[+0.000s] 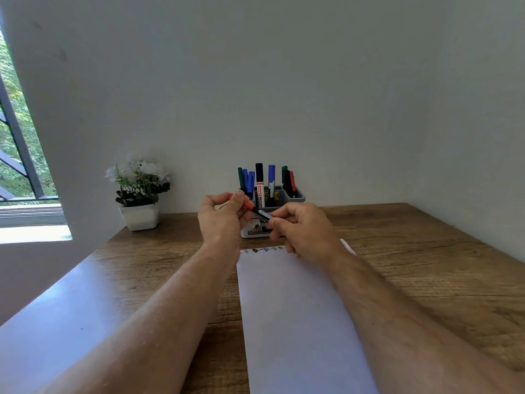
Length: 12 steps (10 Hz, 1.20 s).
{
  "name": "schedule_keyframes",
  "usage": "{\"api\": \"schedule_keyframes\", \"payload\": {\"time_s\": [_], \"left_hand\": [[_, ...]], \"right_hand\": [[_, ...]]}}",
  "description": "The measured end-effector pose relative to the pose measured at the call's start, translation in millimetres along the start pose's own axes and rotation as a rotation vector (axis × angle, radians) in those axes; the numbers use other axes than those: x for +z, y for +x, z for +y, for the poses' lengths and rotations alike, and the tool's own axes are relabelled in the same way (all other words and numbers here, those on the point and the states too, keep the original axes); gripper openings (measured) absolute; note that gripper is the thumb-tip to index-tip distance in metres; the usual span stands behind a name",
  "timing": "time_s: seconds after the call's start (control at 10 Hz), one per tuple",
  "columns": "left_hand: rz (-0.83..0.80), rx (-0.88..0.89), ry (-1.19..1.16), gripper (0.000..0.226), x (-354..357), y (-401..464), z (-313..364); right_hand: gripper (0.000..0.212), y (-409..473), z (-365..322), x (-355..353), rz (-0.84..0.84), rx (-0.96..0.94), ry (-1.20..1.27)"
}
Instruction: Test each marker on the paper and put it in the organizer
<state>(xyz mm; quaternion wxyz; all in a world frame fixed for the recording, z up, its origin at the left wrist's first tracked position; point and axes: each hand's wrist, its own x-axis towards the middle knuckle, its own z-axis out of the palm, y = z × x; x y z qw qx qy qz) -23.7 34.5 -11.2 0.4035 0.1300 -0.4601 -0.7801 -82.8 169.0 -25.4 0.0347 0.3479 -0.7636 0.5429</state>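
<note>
Both hands are raised just in front of the organizer (295, 198), which stands on the wooden table (426, 251) close to the back wall. Left hand (224, 214) pinches the red cap end of a marker (257, 209) w/ thumb and curled fingers; right hand (298, 227) grips the black barrel end, fingers curled round it. Marker runs slantwise between the two hands, red end higher and to the left, directly in front of the organizer's near face. Can't tell if cap is fully seated or partly off.

Organizer is a grey, multi-compartment tub w/ a white lower front. Standing upright in it: green and blue markers at its left side, a white-barrelled one w/ black cap and another w/ blue cap in the middle, green, black and red ones in its right compartment.

Paper (298, 322) lies flat on the table just nearer than the organizer, running toward the camera; a row of small test marks (262, 249) sits along its far edge, closest to the organizer. A white pot of white flowers (139, 191) stands left of the organizer, well apart from it.
</note>
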Motion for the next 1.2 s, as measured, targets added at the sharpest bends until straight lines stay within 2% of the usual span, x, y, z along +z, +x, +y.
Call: {"api": "schedule_keyframes", "payload": {"time_s": [0.2, 0.3, 0.4, 0.5, 0.6, 0.8, 0.9, 1.0, 1.1, 1.2], "left_hand": [[-0.070, 0.006, 0.053, 0.016, 1, -2, 2], [-0.163, 0.140, 0.159, 0.026, 6, -8, 10], [-0.152, 0.421, 0.317, 0.032, 9, -5, 25], [-0.078, 0.741, 0.411, 0.038, 13, 6, 48], [-0.057, 0.808, 0.478, 0.032, 12, 16, 51], [-0.039, 0.776, 0.666, 0.026, 16, 45, 44], [-0.034, 0.672, 0.844, 0.030, 21, 57, 39], [-0.096, 0.566, 0.999, 0.036, 21, 61, 32], [-0.164, 0.453, 1.199, 0.068, 13, 54, 18], [-0.142, 0.433, 1.331, 0.091, 8, 43, 14]], "right_hand": [[0.007, 3, -2, -4, -0.044, 0.071, 0.056], [0.006, 5, -3, -4, -0.017, 0.028, 0.060], [0.015, 5, -4, -5, 0.062, -0.054, -0.042], [0.032, 5, 0, -8, 0.151, -0.174, -0.283], [0.033, 5, 2, -10, 0.180, -0.199, -0.308], [0.036, 7, 5, -9, 0.160, -0.234, -0.339], [0.037, 8, 7, -9, 0.159, -0.221, -0.341], [0.037, 10, 9, -8, 0.160, -0.220, -0.343], [0.035, 10, 10, -9, 0.184, -0.231, -0.384], [0.031, 10, 5, -9, 0.205, -0.223, -0.355]]}}
